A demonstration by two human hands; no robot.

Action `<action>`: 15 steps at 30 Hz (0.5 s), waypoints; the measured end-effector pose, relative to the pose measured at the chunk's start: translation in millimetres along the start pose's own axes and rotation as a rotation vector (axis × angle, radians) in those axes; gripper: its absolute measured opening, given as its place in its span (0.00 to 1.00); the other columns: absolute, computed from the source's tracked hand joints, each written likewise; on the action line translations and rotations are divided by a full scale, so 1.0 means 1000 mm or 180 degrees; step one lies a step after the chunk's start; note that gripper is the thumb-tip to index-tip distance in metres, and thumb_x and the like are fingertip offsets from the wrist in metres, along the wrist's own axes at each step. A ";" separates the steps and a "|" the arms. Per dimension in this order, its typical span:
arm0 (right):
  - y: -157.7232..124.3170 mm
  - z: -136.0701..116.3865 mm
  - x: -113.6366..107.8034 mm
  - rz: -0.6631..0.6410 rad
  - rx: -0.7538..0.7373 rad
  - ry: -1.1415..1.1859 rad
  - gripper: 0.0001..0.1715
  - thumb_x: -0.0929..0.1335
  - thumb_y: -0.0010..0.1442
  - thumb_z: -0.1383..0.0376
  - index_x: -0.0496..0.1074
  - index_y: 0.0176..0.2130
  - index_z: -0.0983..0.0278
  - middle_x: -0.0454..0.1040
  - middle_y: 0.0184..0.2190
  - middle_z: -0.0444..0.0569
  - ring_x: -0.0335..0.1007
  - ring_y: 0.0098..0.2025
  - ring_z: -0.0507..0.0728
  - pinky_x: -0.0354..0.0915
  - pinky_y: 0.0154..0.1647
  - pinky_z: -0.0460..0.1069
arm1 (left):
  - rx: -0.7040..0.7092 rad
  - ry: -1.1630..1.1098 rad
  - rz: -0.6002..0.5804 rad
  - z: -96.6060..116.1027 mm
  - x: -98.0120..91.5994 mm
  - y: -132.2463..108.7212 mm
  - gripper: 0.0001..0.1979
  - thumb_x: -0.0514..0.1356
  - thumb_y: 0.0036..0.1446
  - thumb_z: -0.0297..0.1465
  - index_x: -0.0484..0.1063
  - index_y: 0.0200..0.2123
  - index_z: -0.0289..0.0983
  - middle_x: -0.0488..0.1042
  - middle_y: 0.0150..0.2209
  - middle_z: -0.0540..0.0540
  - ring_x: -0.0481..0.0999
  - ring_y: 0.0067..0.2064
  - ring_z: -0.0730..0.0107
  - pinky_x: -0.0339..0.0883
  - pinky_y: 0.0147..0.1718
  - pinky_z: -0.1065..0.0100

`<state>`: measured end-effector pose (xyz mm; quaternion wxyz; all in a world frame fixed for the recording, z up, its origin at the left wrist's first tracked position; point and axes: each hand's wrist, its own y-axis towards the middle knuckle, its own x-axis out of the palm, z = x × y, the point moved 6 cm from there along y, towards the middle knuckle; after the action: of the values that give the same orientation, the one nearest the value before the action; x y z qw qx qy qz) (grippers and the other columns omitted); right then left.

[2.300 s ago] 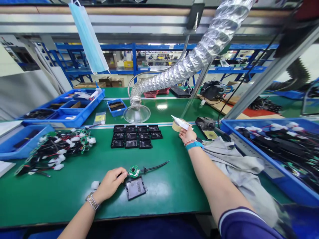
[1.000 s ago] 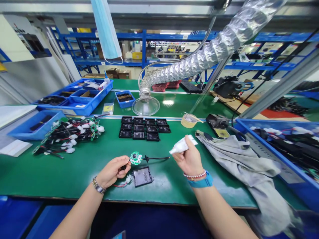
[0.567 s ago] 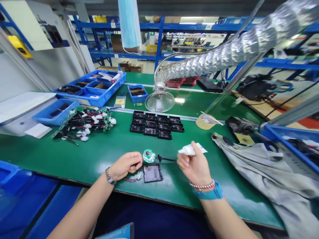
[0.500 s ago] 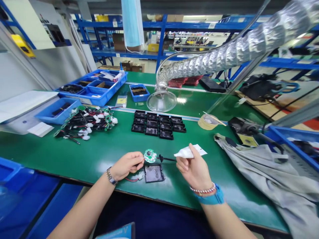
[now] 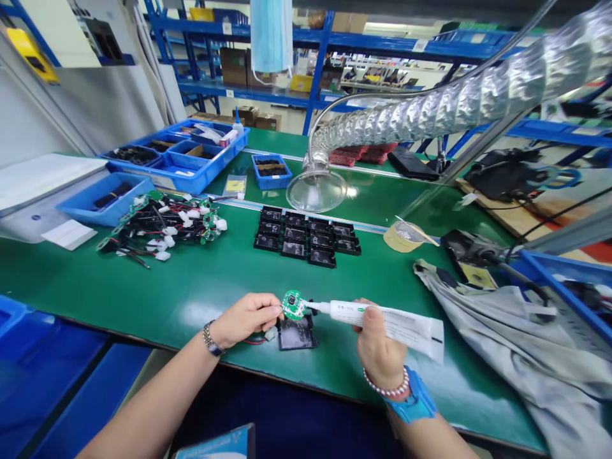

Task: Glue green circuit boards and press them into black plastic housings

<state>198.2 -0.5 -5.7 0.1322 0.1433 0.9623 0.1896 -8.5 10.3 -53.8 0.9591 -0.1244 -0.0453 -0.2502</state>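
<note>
Between the fingertips of my left hand (image 5: 253, 317) is the edge of a small green circuit board (image 5: 293, 305). My right hand (image 5: 380, 341) is wrapped round a white glue tube (image 5: 392, 325), its thin nozzle pointing left. The nozzle tip is at the board's right edge; whether it touches I cannot tell. Below the board, a black plastic case (image 5: 297, 334) lies open side up on the green bench, partly covered by the board. A white connector (image 5: 271, 333) on red and black wires hangs beside my left fingers.
Several black cases (image 5: 308, 237) stand in rows behind my hands. A heap of wired boards (image 5: 165, 226) lies to the left, near blue trays (image 5: 191, 182). A fume duct hood (image 5: 317, 190) hangs over the back. Tape roll (image 5: 404, 236) and grey cloth (image 5: 478, 325) are at right.
The glue tube has swung round in my right hand, so its nozzle now points left and reaches the board. My left hand still holds the board, slightly further right. The view has shifted a little.
</note>
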 end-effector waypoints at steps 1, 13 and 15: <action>-0.001 -0.003 0.001 -0.0076 -0.0193 -0.0135 0.20 0.62 0.57 0.50 0.67 0.25 0.60 0.63 0.17 0.45 0.59 0.21 0.54 0.57 0.24 0.50 | 0.0014 0.0013 -0.0008 0.001 0.000 0.000 0.17 0.56 0.52 0.42 0.66 0.27 0.32 0.57 0.16 0.55 0.49 0.16 0.83 0.42 0.16 0.76; 0.001 -0.010 0.009 -0.0357 -0.0793 -0.0447 0.18 0.58 0.62 0.57 0.62 0.24 0.61 0.61 0.17 0.44 0.58 0.19 0.53 0.57 0.20 0.48 | 0.0001 0.0149 -0.0048 0.005 0.003 -0.002 0.15 0.55 0.53 0.40 0.65 0.25 0.32 0.58 0.16 0.55 0.52 0.17 0.82 0.47 0.17 0.77; 0.001 -0.011 0.009 -0.0331 -0.0902 -0.0478 0.17 0.58 0.62 0.58 0.62 0.24 0.61 0.62 0.18 0.44 0.59 0.20 0.53 0.58 0.21 0.48 | 0.0001 0.0149 -0.0056 0.005 0.003 -0.002 0.15 0.55 0.53 0.39 0.65 0.25 0.32 0.58 0.16 0.55 0.52 0.17 0.82 0.47 0.17 0.77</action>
<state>187.2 0.0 2.6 0.2323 0.0870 0.9194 0.3051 -7.4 8.8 -47.7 0.9577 -0.1180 -0.0240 -0.2614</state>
